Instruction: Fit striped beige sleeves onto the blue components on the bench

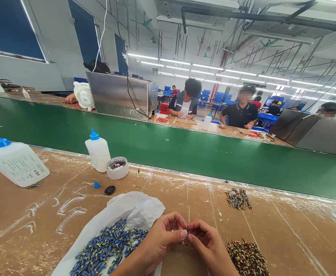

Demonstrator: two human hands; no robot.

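My left hand (166, 235) and my right hand (208, 245) meet low in the middle of the view, fingertips pinched close together. Whatever lies between them is too small to make out; a tiny pale bit shows at the left fingers. Beside my left wrist, many small blue pieces with yellow ends (104, 245) lie on a crumpled white sheet (136, 203). Right of my right hand is a heap of small dark pieces with yellow and reddish parts (247, 258). Farther back sits a smaller pile of blue and yellow pieces (238, 198).
Two squeeze bottles with blue tops, one tilted (17, 163) and one nearer the middle (97, 151), stand left. Near them are a tape roll (117, 168), a blue cap (96, 184) and a black disc (109, 189). A green conveyor belt (168, 147) crosses behind; co-workers sit beyond.
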